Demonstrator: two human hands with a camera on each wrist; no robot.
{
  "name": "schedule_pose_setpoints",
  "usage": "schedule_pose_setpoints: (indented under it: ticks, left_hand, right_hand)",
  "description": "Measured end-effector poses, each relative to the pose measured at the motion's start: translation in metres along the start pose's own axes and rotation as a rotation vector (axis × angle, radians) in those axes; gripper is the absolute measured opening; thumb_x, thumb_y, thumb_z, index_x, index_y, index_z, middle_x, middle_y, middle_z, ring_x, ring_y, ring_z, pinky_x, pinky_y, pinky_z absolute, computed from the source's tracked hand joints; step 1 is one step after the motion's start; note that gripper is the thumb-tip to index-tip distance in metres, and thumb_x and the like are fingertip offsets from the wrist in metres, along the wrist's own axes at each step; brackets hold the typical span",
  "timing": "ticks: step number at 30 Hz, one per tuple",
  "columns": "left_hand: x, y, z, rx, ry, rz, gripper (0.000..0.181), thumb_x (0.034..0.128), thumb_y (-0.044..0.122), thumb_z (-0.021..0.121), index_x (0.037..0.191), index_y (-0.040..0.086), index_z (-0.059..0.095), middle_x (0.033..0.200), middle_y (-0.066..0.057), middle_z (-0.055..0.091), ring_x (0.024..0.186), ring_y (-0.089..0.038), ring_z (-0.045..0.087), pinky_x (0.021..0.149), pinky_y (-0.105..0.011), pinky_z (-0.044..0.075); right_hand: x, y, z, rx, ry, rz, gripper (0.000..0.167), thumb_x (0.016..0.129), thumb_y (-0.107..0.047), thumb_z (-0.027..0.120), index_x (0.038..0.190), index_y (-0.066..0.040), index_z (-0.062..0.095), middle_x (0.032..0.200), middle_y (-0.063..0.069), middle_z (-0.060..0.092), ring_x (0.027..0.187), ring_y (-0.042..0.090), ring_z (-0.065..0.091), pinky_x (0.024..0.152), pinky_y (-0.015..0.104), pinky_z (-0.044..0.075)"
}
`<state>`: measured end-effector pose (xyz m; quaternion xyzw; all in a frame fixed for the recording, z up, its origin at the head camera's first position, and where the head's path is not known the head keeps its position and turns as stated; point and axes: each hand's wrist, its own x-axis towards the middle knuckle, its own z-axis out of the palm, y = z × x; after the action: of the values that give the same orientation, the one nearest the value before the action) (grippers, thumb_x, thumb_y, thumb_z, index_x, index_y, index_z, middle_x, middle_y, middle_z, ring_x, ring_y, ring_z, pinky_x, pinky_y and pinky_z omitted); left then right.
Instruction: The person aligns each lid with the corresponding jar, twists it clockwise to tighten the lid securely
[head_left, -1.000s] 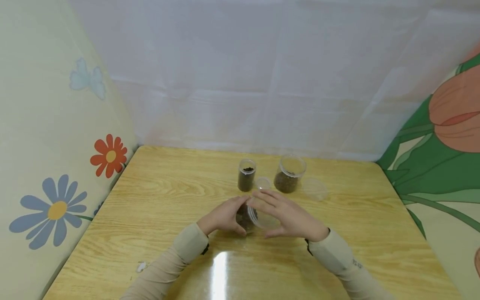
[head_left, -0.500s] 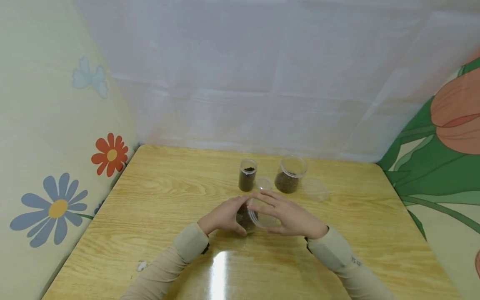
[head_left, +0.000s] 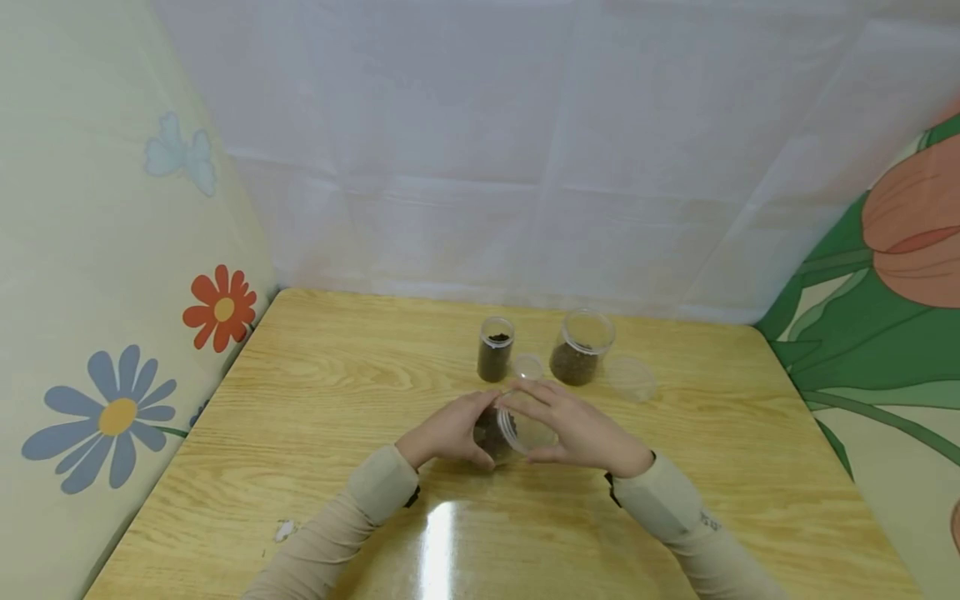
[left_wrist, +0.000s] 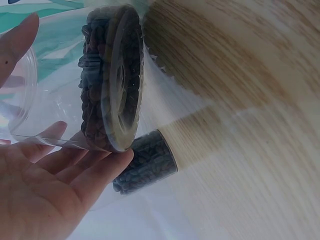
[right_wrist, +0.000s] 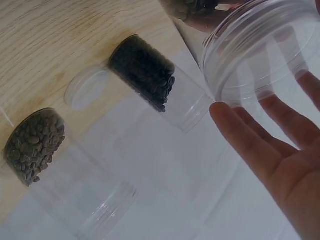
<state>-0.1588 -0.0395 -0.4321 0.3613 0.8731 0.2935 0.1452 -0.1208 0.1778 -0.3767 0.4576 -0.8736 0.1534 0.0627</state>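
Head view: your worktop lies almost as it did a second ago; only your right hand edges slightly inward. Its fingers curl round the clear rim of the held jar, while your left hand grips that jar's side. You cannot tell whether a lid sits on it, so the work there seems unfinished. Nearer the far edge stand the wide jar and narrow jar, uncapped; the large lid lies right of them, the small lid between.
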Motion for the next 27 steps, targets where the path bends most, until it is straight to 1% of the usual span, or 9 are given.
schedule_pose_setpoints:
  ticks: [5,14,19,23,27]
  left_hand:
    - [0.0003,-0.0003,0.0006,0.0,0.004,0.009,0.098,0.0604,0.026,0.085,0.139,0.004,0.031,0.135,-0.011,0.043,0.121,-0.026,0.042,0.101,-0.04,0.034]
    - [0.0007,-0.0008,-0.0002,-0.009,0.004,0.013,0.095,0.059,0.026,0.086,0.137,0.007,0.035,0.126,-0.008,0.05,0.114,-0.022,0.047,0.098,-0.038,0.038]
    - [0.001,-0.0013,-0.0005,-0.013,-0.007,0.017,0.096,0.0589,0.027,0.086,0.137,0.007,0.035,0.127,-0.008,0.049,0.116,-0.021,0.046,0.098,-0.037,0.037]
    - [0.0007,-0.001,-0.0011,-0.018,-0.016,0.023,0.097,0.0585,0.028,0.086,0.138,0.007,0.034,0.129,-0.008,0.048,0.116,-0.021,0.046,0.098,-0.037,0.037]
    - [-0.0001,-0.0004,-0.0033,-0.015,-0.026,0.012,0.097,0.0593,0.027,0.085,0.139,0.007,0.033,0.131,-0.009,0.047,0.117,-0.022,0.045,0.099,-0.037,0.036]
  right_hand:
    - [-0.0001,-0.001,0.0005,-0.015,-0.011,0.018,0.08,0.067,-0.031,0.079,0.134,-0.006,0.043,0.136,0.018,0.041,0.12,0.033,0.041,0.095,0.049,0.039]
    - [-0.0004,-0.003,0.0001,-0.016,-0.027,0.045,0.083,0.068,-0.031,0.078,0.137,-0.005,0.039,0.137,0.02,0.039,0.119,0.036,0.041,0.093,0.049,0.041]
    - [-0.0012,-0.0051,-0.0015,-0.008,-0.037,0.059,0.084,0.069,-0.033,0.078,0.138,-0.007,0.039,0.138,0.02,0.037,0.122,0.036,0.039,0.095,0.049,0.038]
    - [-0.0029,-0.0053,-0.003,0.017,-0.043,0.076,0.086,0.069,-0.037,0.077,0.14,-0.009,0.036,0.143,0.019,0.029,0.125,0.035,0.035,0.094,0.049,0.039]
    - [-0.0033,-0.0055,-0.0057,0.024,-0.03,0.06,0.088,0.066,-0.035,0.079,0.14,-0.011,0.036,0.145,0.016,0.026,0.128,0.033,0.032,0.093,0.047,0.041]
